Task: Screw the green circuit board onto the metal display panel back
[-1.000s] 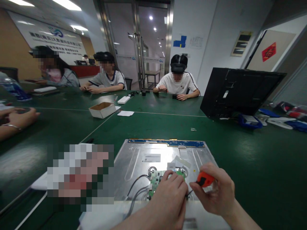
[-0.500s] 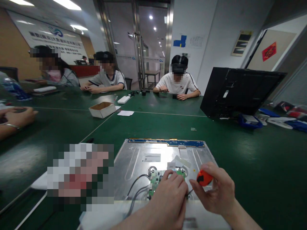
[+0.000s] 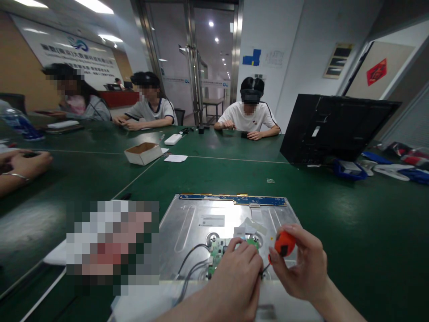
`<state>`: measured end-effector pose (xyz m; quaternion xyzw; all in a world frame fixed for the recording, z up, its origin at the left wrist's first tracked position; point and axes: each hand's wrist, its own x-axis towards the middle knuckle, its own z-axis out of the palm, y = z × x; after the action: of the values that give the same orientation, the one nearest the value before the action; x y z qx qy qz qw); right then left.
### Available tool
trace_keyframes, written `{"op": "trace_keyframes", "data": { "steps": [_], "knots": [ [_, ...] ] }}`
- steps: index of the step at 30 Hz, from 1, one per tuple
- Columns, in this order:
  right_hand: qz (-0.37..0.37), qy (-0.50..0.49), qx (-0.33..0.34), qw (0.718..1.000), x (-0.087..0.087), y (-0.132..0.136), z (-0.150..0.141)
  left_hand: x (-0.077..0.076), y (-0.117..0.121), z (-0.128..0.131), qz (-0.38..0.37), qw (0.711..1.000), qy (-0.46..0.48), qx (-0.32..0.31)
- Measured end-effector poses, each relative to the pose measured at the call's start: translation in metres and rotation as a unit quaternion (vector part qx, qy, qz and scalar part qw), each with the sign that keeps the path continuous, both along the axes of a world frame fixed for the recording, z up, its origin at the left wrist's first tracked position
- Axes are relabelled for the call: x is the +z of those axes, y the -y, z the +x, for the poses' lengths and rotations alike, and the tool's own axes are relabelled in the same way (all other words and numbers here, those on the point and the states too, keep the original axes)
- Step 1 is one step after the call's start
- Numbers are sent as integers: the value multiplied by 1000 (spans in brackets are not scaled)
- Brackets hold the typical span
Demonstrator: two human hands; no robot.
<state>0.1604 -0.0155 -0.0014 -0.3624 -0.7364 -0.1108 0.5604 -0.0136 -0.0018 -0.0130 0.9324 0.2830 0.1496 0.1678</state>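
A silver metal back panel (image 3: 204, 214) lies flat on the green table (image 3: 351, 232) in front of me. A small green circuit board (image 3: 217, 252) with grey cables (image 3: 191, 264) sits on its near part. My left hand (image 3: 234, 279) rests on the board with fingers curled, pressing down beside a screw spot. My right hand (image 3: 301, 268) is closed round an orange-handled screwdriver (image 3: 284, 243), whose thin shaft slants down toward the fingertips of my left hand.
A black monitor (image 3: 335, 129) stands at the right with blue and white items beside it. An open cardboard box (image 3: 143, 153) and a paper lie mid-table. Three people sit at the far side; another person's hand (image 3: 27, 163) rests at the left edge.
My right hand has turned the orange screwdriver handle slightly and shifted it a little left and up. My left hand stays on the board.
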Motion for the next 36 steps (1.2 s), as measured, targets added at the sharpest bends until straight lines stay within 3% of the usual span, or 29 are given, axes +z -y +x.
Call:
{"op": "trace_keyframes", "data": {
  "steps": [5,13,17,23,26,33,36],
  "knots": [
    [23,46,-25,998,12,-1,-2,-2,-1,0,3,1000,11,3],
    [-53,16,61,997,12,4,1,-2,1,1,6,1000,9,6],
    [-46,25,50,997,11,4,0,-1,1,1,7,1000,10,4],
    [20,26,-16,999,7,-1,-2,-3,1,0,4,1000,24,6],
    [27,38,-10,999,9,-2,-2,-5,1,0,3,999,31,7],
    [-51,15,70,996,7,2,2,-3,1,0,10,1000,28,5],
    [-60,6,61,996,2,1,3,-2,1,0,9,1000,24,3]
  ]
}}
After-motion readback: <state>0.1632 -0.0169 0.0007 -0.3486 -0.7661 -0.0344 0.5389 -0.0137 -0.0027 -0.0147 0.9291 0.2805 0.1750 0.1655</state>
